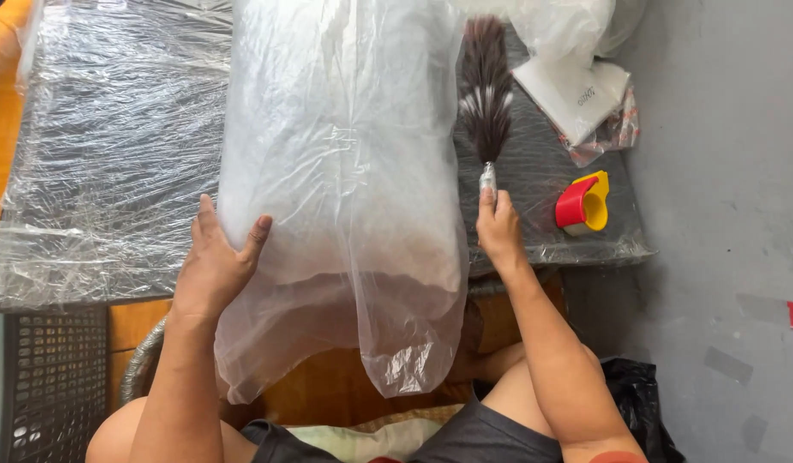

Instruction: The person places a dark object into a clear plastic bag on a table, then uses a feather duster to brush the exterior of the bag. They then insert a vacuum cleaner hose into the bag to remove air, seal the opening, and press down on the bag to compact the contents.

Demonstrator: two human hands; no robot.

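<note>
A big clear plastic bag (pixel 345 171), filled with pale stuff, lies across the low table and hangs over its near edge. My left hand (pixel 215 261) presses flat against the bag's left side, thumb on the plastic. My right hand (pixel 498 230) grips the shiny handle end of a feather duster (pixel 486 94), whose dark brown and white feathers point away from me, right beside the bag.
The table (pixel 105 146) is wrapped in clear plastic film. A red and yellow tape dispenser (pixel 583 204) sits near its right edge, a white packet (pixel 576 94) behind it. A grey crate (pixel 45 369) stands at lower left, a black bag (pixel 636 394) at lower right on the grey floor.
</note>
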